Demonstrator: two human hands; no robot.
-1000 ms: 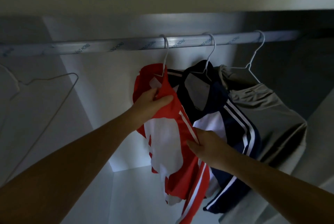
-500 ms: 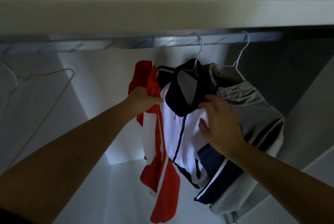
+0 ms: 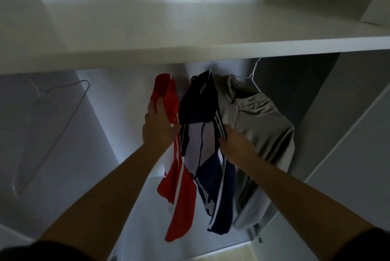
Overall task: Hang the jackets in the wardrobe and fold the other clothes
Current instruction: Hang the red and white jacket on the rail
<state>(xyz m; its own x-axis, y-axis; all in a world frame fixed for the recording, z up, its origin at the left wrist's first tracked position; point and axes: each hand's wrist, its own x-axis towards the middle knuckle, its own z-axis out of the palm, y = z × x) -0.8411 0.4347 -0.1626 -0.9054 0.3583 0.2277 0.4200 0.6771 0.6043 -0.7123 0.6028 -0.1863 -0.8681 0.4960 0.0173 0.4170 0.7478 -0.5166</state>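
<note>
Reaching under the front edge of the shelf (image 3: 190, 56), you have both arms deep in the wardrobe (image 3: 126, 117), where three jackets hang side by side. The shelf edge hides the rail.

Your left hand (image 3: 160, 128) lies flat on the red jacket (image 3: 181, 193), the leftmost of the three. Its grip is spread, with the fingers straight up along the cloth and the thumb out to the right toward the navy jacket (image 3: 213, 187).

Your right hand (image 3: 237, 144) has its grip pinched on the right front edge of that navy jacket. The fingers are curled round the white-striped border, just beside the grey jacket (image 3: 263, 125).

The navy jacket hangs in the middle, touching the red one along its left edge and lying in front of the grey one on its right. The grey jacket hangs on a white hanger (image 3: 252, 73) and is the farthest right. Past its right shoulder there is a dark gap before the side panel (image 3: 348, 134).

Left of the red jacket, the back wall runs open as far as an empty wire hanger (image 3: 72, 113), well apart at the far left. That side gives you the most room.
</note>
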